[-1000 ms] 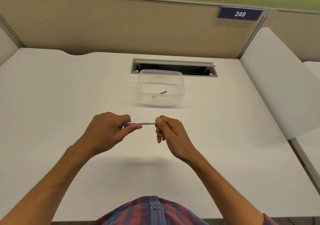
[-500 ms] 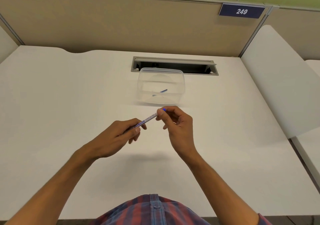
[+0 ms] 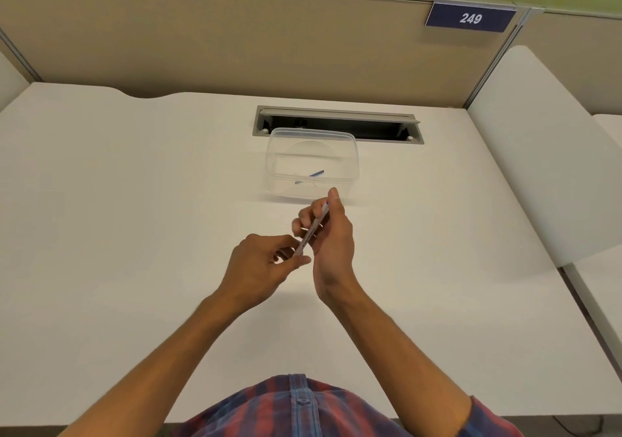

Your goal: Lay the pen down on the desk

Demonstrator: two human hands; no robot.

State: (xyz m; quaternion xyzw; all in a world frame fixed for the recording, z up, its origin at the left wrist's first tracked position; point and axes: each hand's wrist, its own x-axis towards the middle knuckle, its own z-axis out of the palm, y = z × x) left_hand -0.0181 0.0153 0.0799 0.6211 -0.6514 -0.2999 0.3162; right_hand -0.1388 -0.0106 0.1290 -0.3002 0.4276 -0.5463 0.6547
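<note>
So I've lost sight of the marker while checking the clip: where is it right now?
In the head view the marker sits mid-desk, held slantwise between the left hand and right hand, just in front of the clear container.

white desk (image 3: 134,201), clear plastic container (image 3: 350,154) standing on it near the far edge, just in front of a recessed cable slot (image 3: 336,123)

Both hands hold a white marker (image 3: 313,229) tilted above the white surface (image 3: 134,201), the right hand (image 3: 331,234) gripping its upper part and the left hand (image 3: 262,266) pinching its lower end, just before a clear plastic container (image 3: 279,154) holding a blue cap (image 3: 316,174).
</note>
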